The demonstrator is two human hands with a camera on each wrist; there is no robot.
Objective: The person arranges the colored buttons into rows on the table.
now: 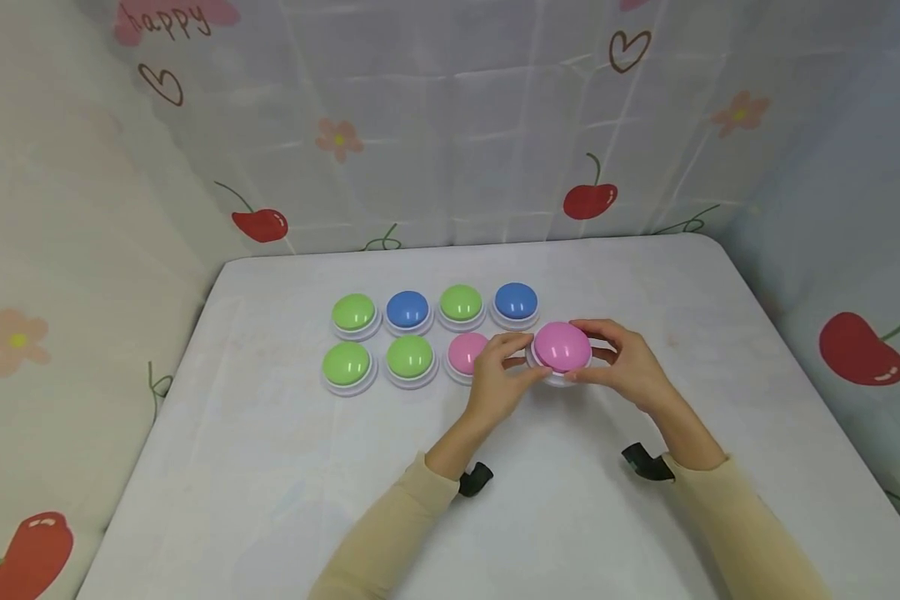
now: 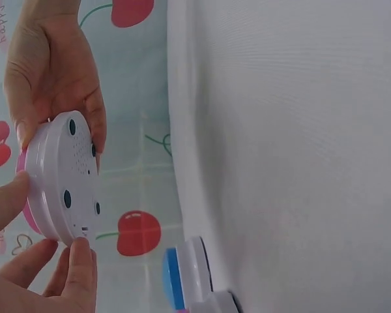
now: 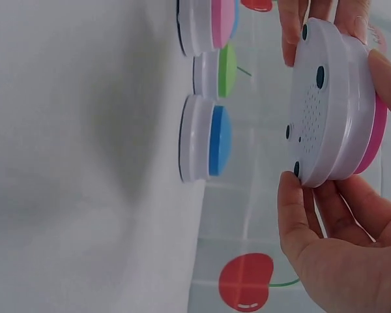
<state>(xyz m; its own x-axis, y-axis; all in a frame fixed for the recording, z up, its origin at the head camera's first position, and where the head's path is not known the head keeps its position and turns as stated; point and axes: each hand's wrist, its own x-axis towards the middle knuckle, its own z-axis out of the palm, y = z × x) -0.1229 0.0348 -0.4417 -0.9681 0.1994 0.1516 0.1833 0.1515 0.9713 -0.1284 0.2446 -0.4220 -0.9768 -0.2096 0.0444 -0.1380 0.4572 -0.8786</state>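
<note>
Both hands hold a pink push button (image 1: 562, 346) with a white round base, lifted off the table. My left hand (image 1: 497, 382) pinches its left side, and my right hand (image 1: 628, 367) pinches the right side, fingertips at the base rim. In the left wrist view the white underside (image 2: 79, 173) shows, with dark round feet and a patch of small holes. A second pink button (image 1: 466, 352) sits on the table just left of my left hand, partly hidden by it. Behind the held button stands a blue button (image 1: 516, 300).
On the white table (image 1: 270, 467), two rows of buttons stand left of the hands. The back row also has green (image 1: 353, 312), blue (image 1: 407, 309) and green (image 1: 461, 302) ones; two green buttons (image 1: 409, 357) are in front. A printed curtain (image 1: 450, 125) hangs behind.
</note>
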